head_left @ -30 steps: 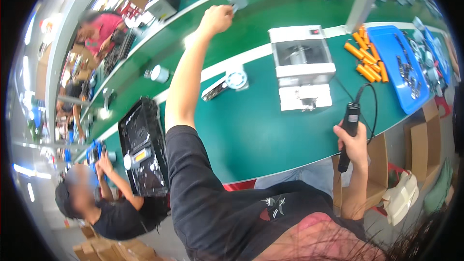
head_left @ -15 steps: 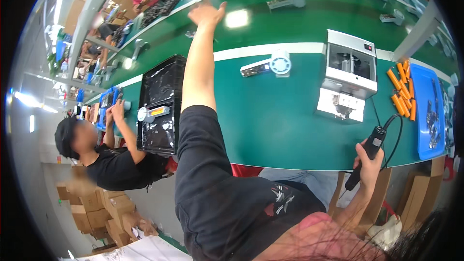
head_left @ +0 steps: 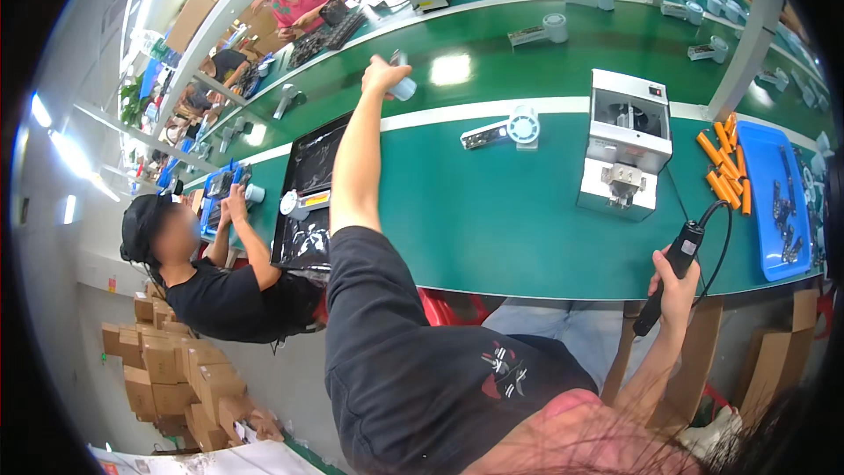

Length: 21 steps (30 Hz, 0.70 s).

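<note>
My left hand [head_left: 384, 76] is stretched far out over the green belt, its fingers closed round a light-blue handheld fan [head_left: 404, 89], partly hidden by the hand. Close to the table's front edge, my right hand [head_left: 675, 288] grips a black electric screwdriver [head_left: 684, 249], its tip pointing down toward me and its cable curving up to the right. Between my hands, a second light-blue fan [head_left: 523, 126] lies on the green table [head_left: 492, 211]; its handle is uncovered, with inner parts showing.
A white-and-silver machine [head_left: 626, 136] stands on the right of the table. Beyond it lie several orange cylinders [head_left: 726, 163] and a blue tray [head_left: 772, 246] of small metal parts. A black tray [head_left: 303, 233] is at left, by a co-worker [head_left: 233, 299]. More fans [head_left: 554, 28] lie along the belt.
My left hand has closed on a fan on the belt, where it was open and reaching before. The view has shifted a little; my right hand still holds the screwdriver.
</note>
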### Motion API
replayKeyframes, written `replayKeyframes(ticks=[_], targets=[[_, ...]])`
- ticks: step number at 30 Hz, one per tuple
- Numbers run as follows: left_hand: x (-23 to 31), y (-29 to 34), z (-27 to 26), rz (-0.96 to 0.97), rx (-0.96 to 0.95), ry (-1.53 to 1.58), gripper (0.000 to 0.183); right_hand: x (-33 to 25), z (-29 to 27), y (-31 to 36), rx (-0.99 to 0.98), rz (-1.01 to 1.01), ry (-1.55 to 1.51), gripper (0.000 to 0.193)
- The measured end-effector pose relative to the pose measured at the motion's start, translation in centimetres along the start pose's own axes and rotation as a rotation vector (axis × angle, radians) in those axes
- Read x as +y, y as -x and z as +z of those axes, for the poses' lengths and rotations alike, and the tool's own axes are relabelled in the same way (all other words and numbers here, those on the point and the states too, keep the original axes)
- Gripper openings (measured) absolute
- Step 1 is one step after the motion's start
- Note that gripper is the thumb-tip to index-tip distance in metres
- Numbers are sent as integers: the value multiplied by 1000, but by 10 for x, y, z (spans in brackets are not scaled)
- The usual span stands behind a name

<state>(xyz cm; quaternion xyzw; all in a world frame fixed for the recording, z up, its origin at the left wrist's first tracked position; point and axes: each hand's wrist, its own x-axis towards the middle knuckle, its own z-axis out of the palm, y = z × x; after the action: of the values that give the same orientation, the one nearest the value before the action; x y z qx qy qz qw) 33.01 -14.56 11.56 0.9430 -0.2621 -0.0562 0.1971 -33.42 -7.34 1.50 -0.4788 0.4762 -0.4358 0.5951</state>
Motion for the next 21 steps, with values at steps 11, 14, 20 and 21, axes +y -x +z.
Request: replayKeyframes(ticks=[11, 14, 20, 21], targets=[[15, 224, -19, 1056, -576, 502, 78, 3, -3, 5, -20, -26, 16, 18], [42, 259, 9, 1176, -862, 484, 74, 3, -2, 4, -8, -25, 31, 19], [61, 290, 75, 1174, -1107, 597, 57, -2, 3, 5, 3, -25, 65, 18], [57, 291, 84, 1155, -1106, 595, 55, -3, 4, 6, 13, -29, 57, 18]])
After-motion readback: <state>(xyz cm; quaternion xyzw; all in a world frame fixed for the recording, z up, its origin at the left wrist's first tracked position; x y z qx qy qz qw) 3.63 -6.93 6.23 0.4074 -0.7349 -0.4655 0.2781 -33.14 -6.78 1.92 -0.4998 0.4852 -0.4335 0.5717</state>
